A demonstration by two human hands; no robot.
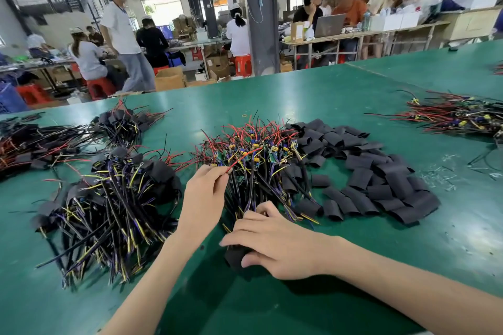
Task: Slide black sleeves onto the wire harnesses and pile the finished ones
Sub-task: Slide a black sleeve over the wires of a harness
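pinching a red wire [239,162], left hand [202,198] hovers beside right hand [275,246] gripping a black sleeve [235,255] on the green workshop table [381,266].

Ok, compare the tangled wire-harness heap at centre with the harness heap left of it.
The centre heap shows bare green boards and red wires; the left heap has its boards under black sleeves. The left hand pinches a red wire of the centre heap; no hand grips the left heap. Both lie on the green table.
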